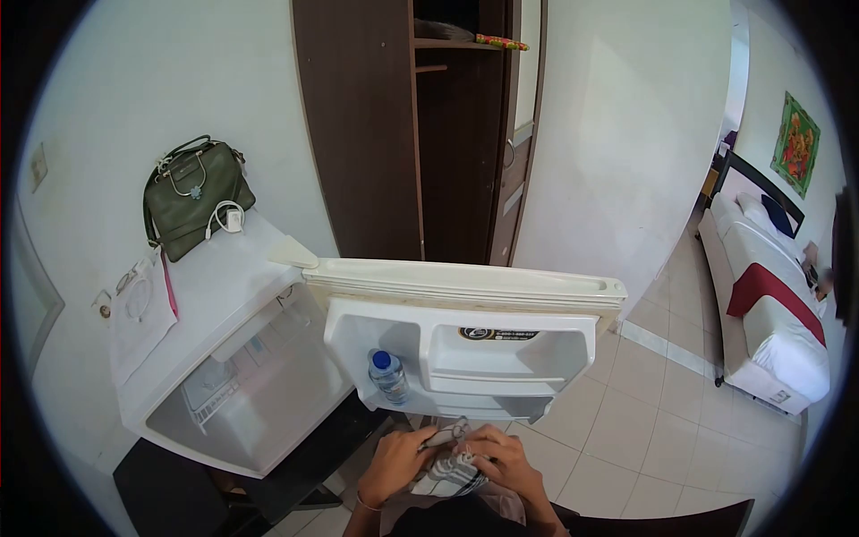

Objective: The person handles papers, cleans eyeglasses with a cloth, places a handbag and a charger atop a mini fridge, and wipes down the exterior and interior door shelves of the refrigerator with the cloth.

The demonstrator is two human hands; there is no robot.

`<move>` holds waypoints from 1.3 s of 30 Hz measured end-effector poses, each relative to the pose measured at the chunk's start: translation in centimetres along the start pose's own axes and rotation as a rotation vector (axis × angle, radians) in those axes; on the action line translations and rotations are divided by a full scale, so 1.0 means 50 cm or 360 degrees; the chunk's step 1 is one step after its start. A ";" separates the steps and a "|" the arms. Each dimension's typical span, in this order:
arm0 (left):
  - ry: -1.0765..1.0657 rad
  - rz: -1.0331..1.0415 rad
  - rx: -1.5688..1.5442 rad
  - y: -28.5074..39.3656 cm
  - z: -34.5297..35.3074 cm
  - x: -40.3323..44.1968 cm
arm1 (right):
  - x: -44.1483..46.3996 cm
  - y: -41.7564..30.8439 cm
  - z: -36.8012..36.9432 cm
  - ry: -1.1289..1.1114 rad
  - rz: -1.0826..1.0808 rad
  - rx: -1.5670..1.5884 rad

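Observation:
Low in the head view, my left hand and my right hand are close together in front of my body. Both have their fingers closed on a grey and white striped cloth, which hangs bunched between them. Just beyond them is the open door of a small white fridge. A water bottle with a blue cap stands in the door's left shelf. Inside the fridge, a small freezer compartment and pale walls show.
A green handbag, a white charger with cable and papers lie on the fridge top. Behind the door stands a dark wardrobe. On the right are a bed with a red runner and part of a person. Tiled floor lies between.

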State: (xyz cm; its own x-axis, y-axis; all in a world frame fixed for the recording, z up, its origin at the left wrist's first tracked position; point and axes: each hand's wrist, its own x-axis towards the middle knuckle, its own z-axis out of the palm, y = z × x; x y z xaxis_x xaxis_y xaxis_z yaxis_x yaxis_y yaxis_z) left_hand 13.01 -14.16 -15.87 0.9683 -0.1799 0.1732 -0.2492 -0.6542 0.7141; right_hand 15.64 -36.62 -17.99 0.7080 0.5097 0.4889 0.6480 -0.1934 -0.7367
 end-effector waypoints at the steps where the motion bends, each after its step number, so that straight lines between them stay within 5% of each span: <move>1: -0.0005 0.0002 -0.0004 0.002 0.002 -0.001 | 0.005 0.003 0.005 0.0002 0.0005 -0.0004; 6: -0.0161 -0.0183 -0.0362 0.039 -0.016 0.008 | 0.057 -0.044 0.026 0.0339 0.0118 0.0038; 10: -0.0261 -0.0313 -0.0402 0.008 -0.003 0.000 | 0.051 -0.004 0.026 0.0141 -0.0134 -0.0340; 13: -0.0116 -0.0209 -0.0970 -0.001 0.006 -0.009 | 0.029 0.003 0.030 0.0380 -0.0019 -0.0078; 14: -0.0052 0.0003 -0.1092 0.010 0.009 -0.008 | 0.019 -0.011 0.026 0.0427 0.0583 0.0105; 16: 0.0015 0.0219 -0.1211 0.026 0.016 -0.002 | 0.015 -0.019 0.016 0.0464 0.1182 0.0286; 19: -0.0190 -0.0182 -0.0914 0.018 0.049 -0.001 | 0.021 -0.018 0.013 0.0535 0.1201 0.0279; 21: -0.0046 -0.0334 -0.1414 -0.003 0.092 0.021 | 0.031 -0.025 0.027 0.1097 0.0576 0.0332; 27: 0.0510 -0.0319 -0.1542 0.039 0.137 0.087 | -0.003 0.007 0.014 0.1415 0.0563 0.0345; 28: 0.0765 -0.0174 -0.1386 0.027 0.161 0.107 | -0.006 0.007 0.009 0.1421 0.0563 0.0336; 31: 0.0816 -0.0062 -0.1088 0.037 0.159 0.123 | 0.001 -0.003 -0.002 0.1387 0.0480 0.0507; 33: 0.0854 0.0011 -0.0700 0.044 0.149 0.128 | 0.013 -0.027 -0.001 0.1222 0.0465 -0.0695; 34: 0.0886 0.0073 -0.0309 0.044 0.146 0.130 | 0.013 -0.028 0.007 0.1222 0.0460 -0.0694; 39: 0.0943 0.0100 -0.0269 0.044 0.152 0.136 | 0.033 -0.018 0.030 0.0450 0.0361 -0.0847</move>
State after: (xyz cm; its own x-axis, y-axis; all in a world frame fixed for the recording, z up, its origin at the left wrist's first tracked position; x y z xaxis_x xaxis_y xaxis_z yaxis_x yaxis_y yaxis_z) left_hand 18.91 -22.42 -18.29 0.8076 0.2561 0.5312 -0.3474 -0.5213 0.7795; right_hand 15.82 -34.35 -17.20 0.8436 0.1807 0.5057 0.4726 -0.6972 -0.5391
